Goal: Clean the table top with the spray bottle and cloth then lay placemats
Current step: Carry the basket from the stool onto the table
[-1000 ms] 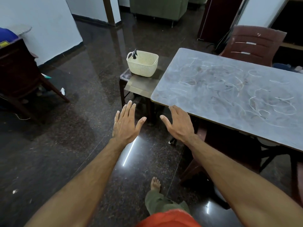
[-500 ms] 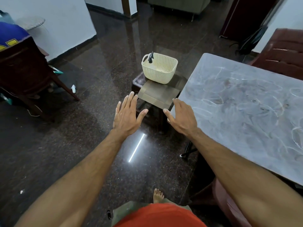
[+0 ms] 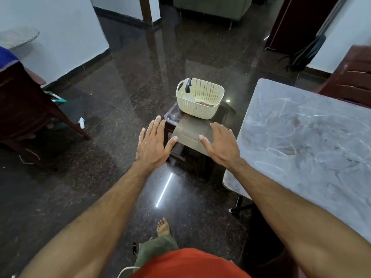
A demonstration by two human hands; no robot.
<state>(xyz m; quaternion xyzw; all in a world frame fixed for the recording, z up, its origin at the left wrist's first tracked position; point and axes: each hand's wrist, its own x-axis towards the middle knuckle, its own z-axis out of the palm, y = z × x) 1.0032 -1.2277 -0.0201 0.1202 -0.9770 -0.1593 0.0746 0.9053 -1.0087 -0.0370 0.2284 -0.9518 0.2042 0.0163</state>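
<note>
A grey table top (image 3: 313, 141) smeared with white chalk-like scribbles fills the right side. Left of it a low dark stool (image 3: 170, 117) carries a cream perforated basket (image 3: 200, 101). A spray bottle (image 3: 188, 87) with a black nozzle leans in the basket's left corner. Brownish placemats (image 3: 190, 129) lie flat on the stool in front of the basket. My left hand (image 3: 152, 145) hovers with straight fingers over the stool's left edge. My right hand (image 3: 220, 145) is held flat above the placemats' right part. Both hold nothing. No cloth can be made out.
Dark polished floor (image 3: 80, 197) spreads all around. A dark wooden chair (image 3: 30, 117) stands at the left, a brown chair (image 3: 353, 77) behind the table. My bare foot (image 3: 163, 227) is below the hands. A green sofa (image 3: 210, 7) sits far back.
The view has come closer to the stool and basket. Both hands, still flat and empty, now reach over the stool instead of hanging short of it.
</note>
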